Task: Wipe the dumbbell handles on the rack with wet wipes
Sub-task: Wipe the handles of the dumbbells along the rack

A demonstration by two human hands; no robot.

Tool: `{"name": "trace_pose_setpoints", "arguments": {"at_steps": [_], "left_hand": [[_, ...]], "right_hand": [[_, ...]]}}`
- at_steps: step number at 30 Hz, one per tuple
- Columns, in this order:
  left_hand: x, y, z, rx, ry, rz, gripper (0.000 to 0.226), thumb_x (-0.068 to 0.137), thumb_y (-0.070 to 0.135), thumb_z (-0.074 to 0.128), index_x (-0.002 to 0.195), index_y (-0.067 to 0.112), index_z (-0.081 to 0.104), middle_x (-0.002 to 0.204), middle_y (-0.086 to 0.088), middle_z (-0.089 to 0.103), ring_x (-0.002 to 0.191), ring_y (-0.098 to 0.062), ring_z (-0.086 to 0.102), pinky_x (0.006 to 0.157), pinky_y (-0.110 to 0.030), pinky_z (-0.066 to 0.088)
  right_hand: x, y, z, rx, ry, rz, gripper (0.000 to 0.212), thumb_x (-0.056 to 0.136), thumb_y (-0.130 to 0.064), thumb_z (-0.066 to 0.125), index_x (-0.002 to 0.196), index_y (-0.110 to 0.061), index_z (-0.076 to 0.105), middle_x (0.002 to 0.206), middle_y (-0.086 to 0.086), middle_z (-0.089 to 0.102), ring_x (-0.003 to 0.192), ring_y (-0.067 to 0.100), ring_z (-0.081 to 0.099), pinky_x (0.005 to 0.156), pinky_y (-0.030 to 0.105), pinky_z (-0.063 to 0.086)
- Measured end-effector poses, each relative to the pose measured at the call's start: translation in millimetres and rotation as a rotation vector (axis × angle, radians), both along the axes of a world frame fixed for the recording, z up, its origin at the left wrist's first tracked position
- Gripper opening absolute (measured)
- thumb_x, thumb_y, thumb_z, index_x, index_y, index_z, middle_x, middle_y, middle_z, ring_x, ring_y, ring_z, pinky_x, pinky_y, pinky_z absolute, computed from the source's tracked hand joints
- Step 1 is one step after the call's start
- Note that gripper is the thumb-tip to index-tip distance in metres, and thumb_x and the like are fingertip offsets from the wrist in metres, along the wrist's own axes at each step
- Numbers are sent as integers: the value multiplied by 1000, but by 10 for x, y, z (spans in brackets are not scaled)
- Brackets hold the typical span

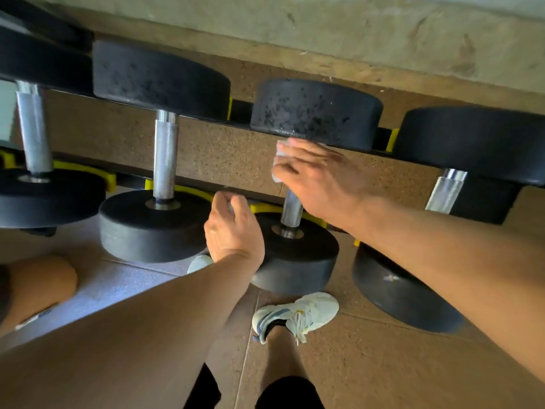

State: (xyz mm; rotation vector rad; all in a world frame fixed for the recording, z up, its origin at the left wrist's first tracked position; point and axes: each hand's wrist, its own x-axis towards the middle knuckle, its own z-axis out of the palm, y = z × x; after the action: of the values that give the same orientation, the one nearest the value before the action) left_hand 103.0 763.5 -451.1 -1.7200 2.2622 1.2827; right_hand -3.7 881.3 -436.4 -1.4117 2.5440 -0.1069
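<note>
Your right hand (315, 175) is wrapping its fingers around a white wet wipe (278, 162) on the upper part of the knurled silver metal handle (292, 209) of the third black round rubber dumbbell (317, 113), which is lying across the black rack with yellow cradles (265, 208). Your left hand (233, 228) is curling loosely beside the lower black plate of the same dumbbell, and something small and white is showing inside it, but I cannot tell what it is. Your white sneaker (298, 315) is standing on the brown speckled floor (383, 364) below.
</note>
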Motion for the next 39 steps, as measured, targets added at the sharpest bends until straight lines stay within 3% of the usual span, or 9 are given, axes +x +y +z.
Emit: {"name": "trace_pose_setpoints", "arguments": {"at_steps": [6,9,12,18,21,24,28,34,39], "left_hand": [[-12,-32,-20,-20,-12,-17,27,98,22,39,94,12,64,78,0,53,77,-25,41,67,-31,21],[4,-39,-21,16,-22,-19,26,98,23,38,92,13,61,80,-3,54,78,-28,42,69,-33,25],[1,-46,24,89,-44,-33,23,99,28,38,90,16,55,82,-6,56,77,-27,45,72,-34,30],[173,-322,255,394,58,-146,20,99,40,48,95,23,57,79,5,59,79,-18,58,74,-34,45],[541,-822,523,447,177,-328,17,95,43,54,84,30,56,66,11,57,62,-8,53,65,-38,49],[776,-1493,667,433,183,-416,15,93,45,54,84,33,57,60,13,58,52,-4,52,52,-30,40],[706,-2186,730,319,126,-361,13,94,38,58,83,31,59,72,16,62,74,-1,58,61,-18,41],[351,-2511,524,298,32,-264,14,95,35,53,96,23,59,86,4,62,81,-19,55,72,-29,36],[178,-2398,240,253,-26,-226,13,98,33,47,103,25,56,89,5,56,85,-21,52,75,-30,37]], "right_hand": [[499,128,109,38,-416,-106,45,94,-11,36,127,-26,62,141,-1,56,133,15,50,107,34,46],[701,253,161,-49,-837,-408,28,101,-21,52,118,-37,66,110,-19,68,94,-6,62,77,16,48],[665,370,222,-121,-1044,-759,18,101,-28,54,109,-33,69,99,-16,71,89,-5,62,75,14,45],[462,0,77,-350,-572,-1742,25,101,-33,54,122,-28,66,119,-1,67,101,20,61,87,33,49],[760,-447,71,-16,-605,-1537,25,104,-29,47,94,-24,69,95,3,68,89,26,62,77,28,42],[1010,-609,343,320,-454,-1396,31,104,-35,43,99,-16,68,95,12,68,93,35,63,71,33,44],[1050,-1170,762,205,-413,-1275,29,106,-34,41,118,-21,64,102,5,66,88,20,60,54,25,35],[712,-2319,739,-223,-55,-614,48,84,4,69,127,-16,66,125,0,68,112,18,66,96,28,50],[314,-2421,244,193,-64,-205,59,84,1,66,138,-20,56,154,7,42,146,21,33,120,38,25]]}}
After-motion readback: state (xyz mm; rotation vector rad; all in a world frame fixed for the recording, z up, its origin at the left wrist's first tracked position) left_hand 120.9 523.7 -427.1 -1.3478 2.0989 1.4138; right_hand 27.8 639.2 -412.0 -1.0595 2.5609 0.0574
